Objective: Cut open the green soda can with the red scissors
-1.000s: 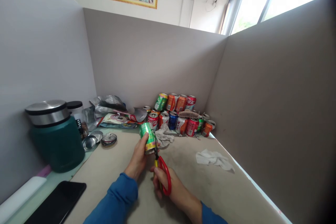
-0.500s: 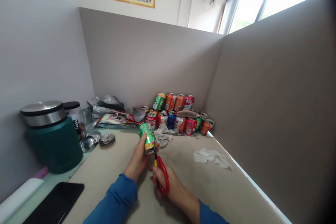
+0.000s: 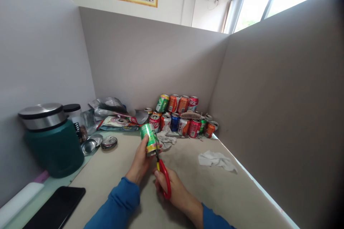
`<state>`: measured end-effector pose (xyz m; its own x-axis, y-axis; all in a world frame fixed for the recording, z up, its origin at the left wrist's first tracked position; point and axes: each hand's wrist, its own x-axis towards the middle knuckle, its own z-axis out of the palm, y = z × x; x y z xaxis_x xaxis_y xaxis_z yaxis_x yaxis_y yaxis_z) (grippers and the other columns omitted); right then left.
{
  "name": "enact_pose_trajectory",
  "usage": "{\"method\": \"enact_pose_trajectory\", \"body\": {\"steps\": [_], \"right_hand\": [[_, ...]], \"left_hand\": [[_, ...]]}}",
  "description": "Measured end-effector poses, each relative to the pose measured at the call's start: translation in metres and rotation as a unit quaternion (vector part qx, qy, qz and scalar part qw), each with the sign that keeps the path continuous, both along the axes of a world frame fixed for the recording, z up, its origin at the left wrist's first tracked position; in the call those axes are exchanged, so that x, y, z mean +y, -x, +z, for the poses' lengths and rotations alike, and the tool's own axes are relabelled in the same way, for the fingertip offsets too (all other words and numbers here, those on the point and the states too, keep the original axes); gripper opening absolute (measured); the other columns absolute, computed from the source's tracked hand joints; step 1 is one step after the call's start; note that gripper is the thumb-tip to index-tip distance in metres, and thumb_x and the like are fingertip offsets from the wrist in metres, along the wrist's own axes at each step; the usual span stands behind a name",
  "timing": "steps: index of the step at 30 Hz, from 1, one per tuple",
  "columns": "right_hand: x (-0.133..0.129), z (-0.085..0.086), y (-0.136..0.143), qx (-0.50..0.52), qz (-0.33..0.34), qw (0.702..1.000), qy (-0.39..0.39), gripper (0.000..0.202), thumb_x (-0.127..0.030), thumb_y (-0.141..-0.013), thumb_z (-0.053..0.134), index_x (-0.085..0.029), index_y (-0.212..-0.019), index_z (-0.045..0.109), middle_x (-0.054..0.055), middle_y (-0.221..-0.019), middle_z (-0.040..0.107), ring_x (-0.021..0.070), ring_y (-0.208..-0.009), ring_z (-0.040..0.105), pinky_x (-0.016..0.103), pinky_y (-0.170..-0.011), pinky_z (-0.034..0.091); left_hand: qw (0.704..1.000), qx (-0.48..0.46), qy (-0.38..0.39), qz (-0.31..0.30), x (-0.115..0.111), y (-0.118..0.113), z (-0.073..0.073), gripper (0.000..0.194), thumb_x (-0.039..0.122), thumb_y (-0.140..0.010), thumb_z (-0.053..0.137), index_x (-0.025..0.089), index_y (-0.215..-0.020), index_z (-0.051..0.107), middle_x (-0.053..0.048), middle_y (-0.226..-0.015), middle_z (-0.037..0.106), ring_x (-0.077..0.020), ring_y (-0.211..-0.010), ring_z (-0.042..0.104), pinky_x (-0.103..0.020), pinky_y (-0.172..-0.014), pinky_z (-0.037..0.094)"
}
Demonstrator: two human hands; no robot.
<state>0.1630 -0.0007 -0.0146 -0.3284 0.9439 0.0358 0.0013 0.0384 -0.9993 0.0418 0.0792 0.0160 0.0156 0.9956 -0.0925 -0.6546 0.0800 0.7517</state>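
A green and yellow drink can [image 3: 147,134] is tilted above the table, and my left hand [image 3: 141,157] is closed around its left side. My right hand [image 3: 169,184] is wrapped round the handles of a pair of scissors [image 3: 166,178] with red and yellow grips. The dark blades reach up against the can's right side, close to its lower rim. How deep they sit in the metal I cannot tell. Behind the can lies a crumpled whitish cloth [image 3: 167,141].
Several drink cans [image 3: 184,127] are stacked along the back partition. Cut metal sheets and packets [image 3: 118,123] lie at back left, near can ends [image 3: 109,142]. A teal jar [image 3: 55,146] and a black phone [image 3: 55,205] stand left; a white tissue [image 3: 217,161] lies right.
The can and my left hand have shifted slightly left and up. The scissors have moved a little left with my right hand, and their blades still meet the can.
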Motion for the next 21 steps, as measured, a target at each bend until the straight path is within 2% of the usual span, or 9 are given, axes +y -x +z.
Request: {"method": "enact_pose_trajectory", "body": {"steps": [3, 9, 13, 15, 21], "right_hand": [[0.0, -0.001, -0.001, -0.006, 0.004, 1.0, 0.0, 0.056, -0.074, -0.084, 0.05, -0.019, -0.085, 0.051, -0.005, -0.057, 0.051, 0.0074, -0.041, 0.044, 0.019, -0.039, 0.032], [-0.002, 0.002, 0.002, -0.01, 0.015, 1.0, -0.004, 0.055, -0.072, -0.085, 0.051, -0.018, -0.09, 0.053, -0.005, -0.057, 0.052, 0.0076, -0.041, 0.042, 0.02, -0.039, 0.031], [-0.003, 0.001, 0.001, -0.016, -0.001, 1.0, -0.013, 0.054, -0.071, -0.084, 0.053, -0.017, -0.093, 0.054, -0.005, -0.059, 0.051, 0.0081, -0.044, 0.042, 0.02, -0.041, 0.032], [-0.003, 0.001, 0.0, -0.019, -0.005, 1.0, -0.015, 0.053, -0.07, -0.085, 0.053, -0.017, -0.093, 0.054, -0.005, -0.059, 0.05, 0.0083, -0.045, 0.042, 0.02, -0.042, 0.033], [-0.001, 0.002, 0.0, -0.019, 0.017, 1.0, -0.004, 0.05, -0.067, -0.088, 0.052, -0.018, -0.095, 0.053, -0.005, -0.06, 0.052, 0.0081, -0.043, 0.043, 0.021, -0.042, 0.032]], "left_hand": [[1.0, 0.005, 0.009, -0.003, 0.001, 0.0, -0.002, 0.035, 0.045, -0.087, 0.061, 0.011, -0.1, 0.062, -0.007, -0.076, 0.07, -0.0205, -0.067, 0.07, -0.034, -0.064, 0.058], [0.996, 0.031, -0.076, 0.038, 0.0, 0.007, 0.006, 0.041, 0.042, -0.078, 0.073, 0.011, -0.103, 0.063, -0.009, -0.09, 0.073, -0.0199, -0.074, 0.071, -0.028, -0.064, 0.057], [0.999, -0.03, -0.007, 0.021, -0.002, 0.0, 0.004, 0.034, 0.042, -0.084, 0.066, 0.012, -0.101, 0.063, -0.006, -0.082, 0.071, -0.019, -0.068, 0.07, -0.031, -0.064, 0.058], [0.999, -0.032, 0.011, 0.009, -0.002, -0.001, 0.003, 0.033, 0.042, -0.086, 0.064, 0.012, -0.099, 0.064, -0.007, -0.08, 0.071, -0.0191, -0.066, 0.069, -0.033, -0.063, 0.059], [0.997, 0.017, -0.069, 0.031, -0.001, 0.008, 0.01, 0.034, 0.038, -0.08, 0.072, 0.013, -0.101, 0.064, -0.007, -0.086, 0.073, -0.0194, -0.073, 0.072, -0.03, -0.068, 0.059]]}}
